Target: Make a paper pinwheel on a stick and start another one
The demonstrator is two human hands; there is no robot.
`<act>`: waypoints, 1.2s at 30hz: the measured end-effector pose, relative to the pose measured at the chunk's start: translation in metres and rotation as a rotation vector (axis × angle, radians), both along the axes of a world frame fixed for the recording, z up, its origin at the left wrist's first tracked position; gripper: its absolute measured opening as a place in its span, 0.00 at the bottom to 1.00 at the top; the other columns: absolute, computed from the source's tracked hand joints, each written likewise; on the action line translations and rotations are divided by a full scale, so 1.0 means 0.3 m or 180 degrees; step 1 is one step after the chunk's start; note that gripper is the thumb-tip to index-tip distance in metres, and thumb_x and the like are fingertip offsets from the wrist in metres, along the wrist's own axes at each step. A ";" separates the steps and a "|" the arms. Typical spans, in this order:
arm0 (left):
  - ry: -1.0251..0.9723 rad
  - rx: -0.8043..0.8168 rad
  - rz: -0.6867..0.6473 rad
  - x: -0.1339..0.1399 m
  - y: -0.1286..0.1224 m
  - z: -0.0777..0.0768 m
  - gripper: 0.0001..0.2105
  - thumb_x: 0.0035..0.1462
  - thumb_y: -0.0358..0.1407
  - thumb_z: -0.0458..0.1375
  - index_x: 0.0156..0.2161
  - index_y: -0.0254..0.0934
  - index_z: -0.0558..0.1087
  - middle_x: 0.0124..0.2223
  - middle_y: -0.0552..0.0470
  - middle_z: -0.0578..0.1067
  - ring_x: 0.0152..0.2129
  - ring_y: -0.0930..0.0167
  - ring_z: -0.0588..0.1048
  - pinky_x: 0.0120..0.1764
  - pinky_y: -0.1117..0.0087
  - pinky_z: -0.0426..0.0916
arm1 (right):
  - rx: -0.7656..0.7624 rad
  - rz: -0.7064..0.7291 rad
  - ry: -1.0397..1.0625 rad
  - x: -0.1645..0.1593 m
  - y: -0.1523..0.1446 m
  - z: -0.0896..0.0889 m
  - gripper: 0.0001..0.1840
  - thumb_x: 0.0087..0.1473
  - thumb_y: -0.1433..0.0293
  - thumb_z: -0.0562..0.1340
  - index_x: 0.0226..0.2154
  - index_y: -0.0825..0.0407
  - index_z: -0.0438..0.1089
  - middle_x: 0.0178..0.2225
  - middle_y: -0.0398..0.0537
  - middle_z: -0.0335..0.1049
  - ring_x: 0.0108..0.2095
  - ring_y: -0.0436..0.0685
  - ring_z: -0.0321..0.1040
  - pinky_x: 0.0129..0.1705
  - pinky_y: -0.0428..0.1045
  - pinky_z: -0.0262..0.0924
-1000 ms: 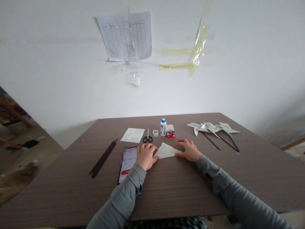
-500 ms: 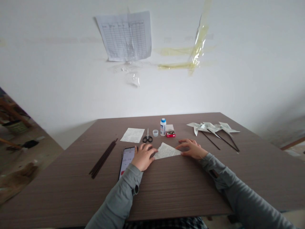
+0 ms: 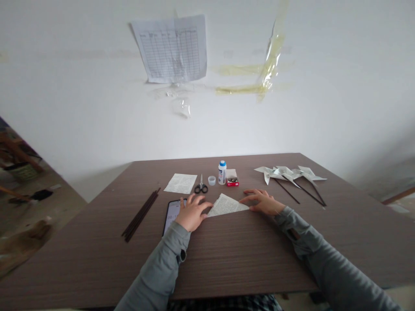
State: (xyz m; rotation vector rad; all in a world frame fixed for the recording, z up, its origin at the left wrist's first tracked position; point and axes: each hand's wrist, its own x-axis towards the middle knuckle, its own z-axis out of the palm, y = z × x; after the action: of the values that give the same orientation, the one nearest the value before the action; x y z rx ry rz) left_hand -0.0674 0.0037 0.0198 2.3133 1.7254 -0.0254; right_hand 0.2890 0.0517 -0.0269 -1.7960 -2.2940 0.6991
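Observation:
A printed sheet of paper folded into a triangle (image 3: pixel 227 206) lies flat on the table between my hands, its point away from me. At its left corner is my left hand (image 3: pixel 191 212), open with the fingers spread, the fingertips by the paper's edge. Under and beside that hand lies a phone (image 3: pixel 171 216) with a lit screen, partly covered. My right hand (image 3: pixel 262 202) is open too, fingers stretched toward the right corner, with the tips at or on the paper. Whether either hand pinches the paper's edge is hard to see.
Behind the triangle are scissors (image 3: pixel 201 187), a small clear cup (image 3: pixel 212 180), a white bottle with blue cap (image 3: pixel 222 173) and a red box of small metal pieces (image 3: pixel 232 182). A printed square sheet (image 3: pixel 180 183) and dark sticks (image 3: pixel 141 215) lie left, paper pinwheels (image 3: pixel 285 173) right.
My left hand has shifted slightly left and covers more of the phone. More of the triangle's left and right corners shows between the hands. My right hand has barely moved.

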 end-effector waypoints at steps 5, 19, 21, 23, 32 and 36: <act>0.0046 0.0033 -0.0014 0.005 0.001 -0.001 0.31 0.78 0.25 0.64 0.76 0.58 0.87 0.90 0.47 0.75 0.93 0.41 0.60 0.89 0.16 0.48 | -0.0084 -0.0067 -0.0151 -0.021 -0.019 0.028 0.37 0.66 0.68 0.71 0.72 0.24 0.91 0.89 0.40 0.72 0.90 0.87 0.58 0.84 0.80 0.65; -0.0561 0.0537 0.0220 0.064 -0.003 -0.053 0.19 0.76 0.31 0.69 0.65 0.48 0.94 0.79 0.39 0.86 0.85 0.39 0.72 0.89 0.19 0.58 | 0.0636 -0.0400 -0.0018 -0.120 -0.063 0.002 0.22 0.74 0.58 0.75 0.66 0.34 0.95 0.74 0.57 0.86 0.80 0.86 0.71 0.78 0.80 0.72; -0.0551 0.0534 0.0225 0.075 -0.005 -0.057 0.19 0.77 0.32 0.69 0.66 0.48 0.94 0.79 0.39 0.86 0.86 0.39 0.72 0.89 0.20 0.57 | 0.0719 -0.0419 -0.0038 -0.129 -0.061 -0.006 0.23 0.74 0.59 0.76 0.66 0.34 0.95 0.71 0.58 0.88 0.79 0.86 0.72 0.77 0.78 0.73; -0.0510 0.0493 0.0225 0.083 -0.007 -0.058 0.20 0.77 0.33 0.69 0.67 0.47 0.94 0.80 0.39 0.85 0.86 0.39 0.71 0.90 0.20 0.55 | 0.0725 -0.0441 -0.0076 -0.136 -0.061 -0.007 0.22 0.74 0.60 0.77 0.67 0.36 0.95 0.69 0.59 0.88 0.77 0.85 0.73 0.76 0.76 0.73; -0.0510 0.0516 0.0287 0.098 -0.013 -0.051 0.19 0.76 0.31 0.71 0.66 0.46 0.95 0.79 0.38 0.86 0.86 0.39 0.73 0.90 0.21 0.57 | 0.0716 -0.0395 -0.0024 -0.147 -0.060 -0.004 0.18 0.74 0.65 0.75 0.61 0.37 0.97 0.60 0.57 0.91 0.71 0.81 0.76 0.74 0.74 0.71; -0.0505 0.0500 0.0282 0.100 -0.010 -0.051 0.19 0.76 0.31 0.71 0.65 0.46 0.95 0.79 0.39 0.86 0.86 0.40 0.73 0.90 0.21 0.57 | 0.0757 -0.0383 -0.0012 -0.143 -0.057 -0.011 0.18 0.73 0.65 0.75 0.59 0.37 0.97 0.59 0.56 0.92 0.70 0.81 0.77 0.74 0.74 0.71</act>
State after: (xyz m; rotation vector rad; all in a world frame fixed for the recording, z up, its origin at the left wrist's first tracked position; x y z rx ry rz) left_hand -0.0376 0.0007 0.0045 2.2720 1.8040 0.3122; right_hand 0.2460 0.0345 -0.0300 -1.8050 -2.1445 0.3855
